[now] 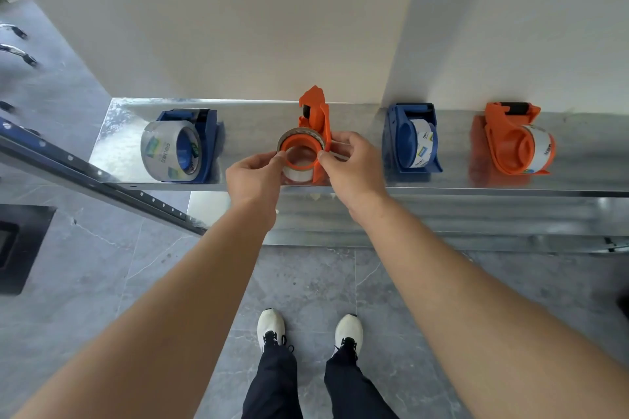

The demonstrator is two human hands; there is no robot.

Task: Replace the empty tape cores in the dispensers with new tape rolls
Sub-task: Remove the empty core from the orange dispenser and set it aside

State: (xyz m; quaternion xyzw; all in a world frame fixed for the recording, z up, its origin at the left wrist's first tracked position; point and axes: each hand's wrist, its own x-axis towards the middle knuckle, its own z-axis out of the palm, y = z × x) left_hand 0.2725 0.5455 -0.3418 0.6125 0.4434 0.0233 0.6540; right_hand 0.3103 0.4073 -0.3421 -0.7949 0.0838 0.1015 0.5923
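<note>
The left forearm point(177, 299) and right forearm point(459, 282) reach out over white shoes point(270, 330) to a metal shelf point(340, 189). There the left hand point(253, 177) and right hand point(354, 167) each pinch one rim of a clear tape roll point(295, 173), the fingertips point(280, 156) curled onto it from opposite sides. The roll sits between the two sets of fingers, apparently partly on the orange hub point(299, 146) of the upright orange dispenser point(315, 116) just beyond them. It probably still has to be seated. Keeping both pinches level and pressing evenly should let it slide square onto the hub, not cock to one side. A pale strip beside the right fingers may be the loose tape end, though I cannot tell; if it is, lead it toward the cutter beyond the knuckles. Left of the left hand lies a blue dispenser point(207, 143) with a roll. Right of the right hand, well apart, are another blue dispenser point(403, 139) and another orange one point(510, 146).
</note>
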